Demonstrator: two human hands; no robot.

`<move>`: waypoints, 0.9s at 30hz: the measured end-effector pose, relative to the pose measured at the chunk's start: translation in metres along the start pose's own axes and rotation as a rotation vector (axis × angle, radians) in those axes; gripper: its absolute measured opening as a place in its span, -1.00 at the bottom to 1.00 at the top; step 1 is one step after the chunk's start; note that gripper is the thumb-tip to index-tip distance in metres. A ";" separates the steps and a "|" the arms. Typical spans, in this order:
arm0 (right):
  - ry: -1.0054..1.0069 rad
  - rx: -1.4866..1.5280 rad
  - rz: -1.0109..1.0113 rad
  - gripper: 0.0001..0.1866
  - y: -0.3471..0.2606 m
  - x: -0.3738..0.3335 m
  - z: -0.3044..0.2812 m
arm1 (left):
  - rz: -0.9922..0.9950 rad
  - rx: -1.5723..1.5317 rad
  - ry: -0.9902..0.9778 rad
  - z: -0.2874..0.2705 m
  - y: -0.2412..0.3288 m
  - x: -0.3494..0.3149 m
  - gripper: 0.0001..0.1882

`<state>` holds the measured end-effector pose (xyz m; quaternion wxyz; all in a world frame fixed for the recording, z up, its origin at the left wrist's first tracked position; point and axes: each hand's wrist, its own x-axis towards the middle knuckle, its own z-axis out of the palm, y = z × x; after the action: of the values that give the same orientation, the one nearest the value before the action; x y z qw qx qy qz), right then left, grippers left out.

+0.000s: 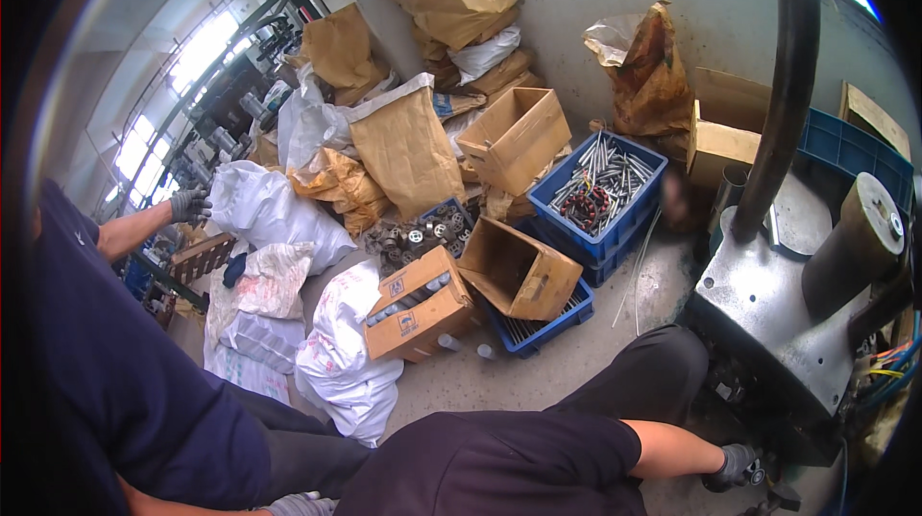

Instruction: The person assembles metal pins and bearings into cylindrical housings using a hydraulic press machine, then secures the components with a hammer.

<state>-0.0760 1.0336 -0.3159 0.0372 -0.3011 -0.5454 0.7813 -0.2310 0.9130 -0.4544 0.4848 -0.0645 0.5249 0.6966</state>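
Note:
Low at the right, my right hand (pixel 735 468) wears a dark grey glove. Its fingers are closed round a small dark round part (pixel 757 473) with a pale ring at its end; the kind is hard to make out. Close beside the hand stands a machine with a metal plate (pixel 744 324) on top. A dark piece (pixel 783 496) lies just past the fingers, near the lower edge. My left hand does not show.
At left a co-worker in navy has one gloved hand (pixel 190 206) raised and the other (pixel 300 504) low. White sacks (pixel 351 353), a carton (pixel 418 309), wooden boxes (pixel 519 271) and a blue crate of metal rods (pixel 605 237) crowd the floor. A dark post (pixel 783 84) rises from the machine.

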 end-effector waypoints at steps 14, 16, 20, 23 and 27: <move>0.297 -0.143 -0.076 -0.68 0.003 -0.020 0.018 | 0.564 0.922 -0.036 -0.011 0.033 -0.061 -0.44; 0.243 -0.140 -0.257 -0.57 -0.004 -0.039 0.036 | 0.565 1.137 -0.152 -0.010 0.042 -0.064 -0.61; 0.175 -0.448 -0.310 -0.38 -0.023 -0.053 0.041 | 0.456 1.176 0.021 -0.019 0.048 -0.064 -0.49; 0.174 -0.690 -0.276 -0.53 -0.041 -0.064 0.055 | 0.517 1.214 0.014 -0.028 0.042 -0.047 -0.25; 0.253 -0.834 -0.279 -0.59 -0.031 -0.064 0.048 | 0.450 1.178 -0.055 -0.011 0.055 -0.054 -0.33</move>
<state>-0.0574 0.9817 -0.2502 0.0840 -0.3069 -0.8400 0.4395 -0.2485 0.8726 -0.3907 0.2942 0.3431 0.8084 0.3771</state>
